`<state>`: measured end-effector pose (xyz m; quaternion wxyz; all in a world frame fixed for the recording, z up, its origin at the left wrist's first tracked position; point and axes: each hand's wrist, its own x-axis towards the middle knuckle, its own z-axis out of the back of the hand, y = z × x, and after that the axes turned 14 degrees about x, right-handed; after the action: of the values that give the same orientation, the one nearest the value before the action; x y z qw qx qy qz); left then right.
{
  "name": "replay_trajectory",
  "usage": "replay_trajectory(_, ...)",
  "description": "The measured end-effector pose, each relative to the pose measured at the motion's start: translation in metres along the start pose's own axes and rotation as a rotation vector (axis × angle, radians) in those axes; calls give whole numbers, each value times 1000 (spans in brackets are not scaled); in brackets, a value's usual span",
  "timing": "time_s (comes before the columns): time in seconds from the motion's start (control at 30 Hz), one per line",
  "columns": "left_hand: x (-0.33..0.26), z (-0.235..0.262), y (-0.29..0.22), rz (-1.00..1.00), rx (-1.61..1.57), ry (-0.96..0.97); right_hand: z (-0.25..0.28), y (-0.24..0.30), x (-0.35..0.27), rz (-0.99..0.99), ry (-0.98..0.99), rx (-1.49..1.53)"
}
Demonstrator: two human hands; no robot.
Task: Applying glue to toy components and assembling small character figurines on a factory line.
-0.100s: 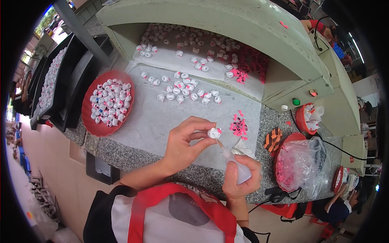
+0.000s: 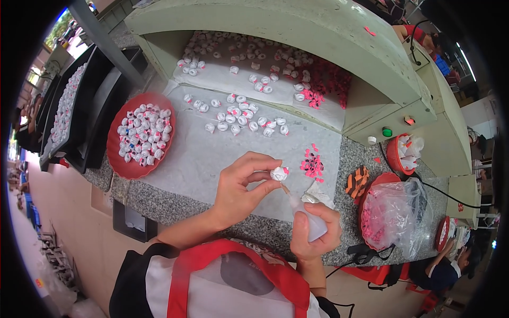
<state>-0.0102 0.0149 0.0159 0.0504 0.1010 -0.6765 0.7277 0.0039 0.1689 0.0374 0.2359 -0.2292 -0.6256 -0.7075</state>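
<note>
Between the thumb and fingers of my left hand (image 2: 238, 183) is a small white rounded piece (image 2: 279, 173) with a pink spot on its side. My right hand (image 2: 317, 230) is wrapped round a translucent squeeze bottle (image 2: 316, 227). Its thin brownish nozzle (image 2: 286, 189) points up and left, close under the white piece; whether the tip touches it I cannot tell. A heap of small pink and black pieces (image 2: 312, 165) lies on the white sheet (image 2: 196, 153), just beyond my right hand. Farther off on that sheet are several similar white pieces (image 2: 233, 116).
A red bowl (image 2: 113, 153) full of white pieces stands at left, beside black trays (image 2: 98, 114). At the back, a pale green open-fronted housing (image 2: 275, 18) covers more pieces. To the right are a red bowl with pink pieces and a plastic bag (image 2: 416, 212), and a red basket (image 2: 393, 153).
The squeeze bottle and its nozzle have shifted very slightly left. My left hand and the white piece are almost where they were.
</note>
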Motion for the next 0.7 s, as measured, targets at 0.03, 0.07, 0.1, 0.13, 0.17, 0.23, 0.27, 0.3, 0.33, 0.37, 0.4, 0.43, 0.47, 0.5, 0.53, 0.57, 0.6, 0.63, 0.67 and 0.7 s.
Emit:
replay_trajectory(0.03,0,1,-1,-1,19,-1,0,-1,3,99,44,12)
replay_trajectory(0.07,0,2,-1,-3,39,-1,1,0,5,99,43,12)
replay_trajectory(0.1,-1,2,-1,-3,39,0,2,1,5,100,59,2)
replay_trajectory(0.13,-1,3,-1,-5,46,-6,2,1,6,100,75,-7)
replay_trajectory(0.17,-1,4,-1,-6,52,-12,2,1,6,100,75,-6)
replay_trajectory(0.23,-1,2,-1,10,7,-16,4,1,5,108,60,-19)
replay_trajectory(0.27,-1,2,-1,28,-37,-24,4,1,5,109,59,-21)
replay_trajectory(0.3,-1,2,0,27,-36,-23,3,1,4,108,48,-18)
replay_trajectory(0.33,-1,3,1,73,-93,-6,3,1,4,107,38,-14)
replay_trajectory(0.37,-1,4,2,120,-150,10,3,1,4,107,38,-14)
replay_trajectory(0.4,0,4,0,119,-150,11,3,0,4,111,41,-13)
replay_trajectory(0.43,0,5,-3,189,-206,32,3,0,3,114,45,-11)
replay_trajectory(0.47,1,6,-4,259,-262,53,3,0,3,115,44,-12)
replay_trajectory(0.5,1,6,-4,259,-261,54,3,-1,2,119,36,2)
replay_trajectory(0.53,1,7,-5,282,-274,61,3,-1,2,124,28,15)
replay_trajectory(0.57,1,8,-5,305,-286,69,3,-1,2,124,27,15)
replay_trajectory(0.6,1,8,-4,305,-286,70,3,0,3,131,32,3)
replay_trajectory(0.63,1,9,-2,309,-300,69,3,1,4,138,36,-9)
replay_trajectory(0.67,1,9,-1,314,-315,68,3,1,4,138,36,-10)
replay_trajectory(0.7,1,9,-1,314,-315,69,4,0,4,136,32,-12)
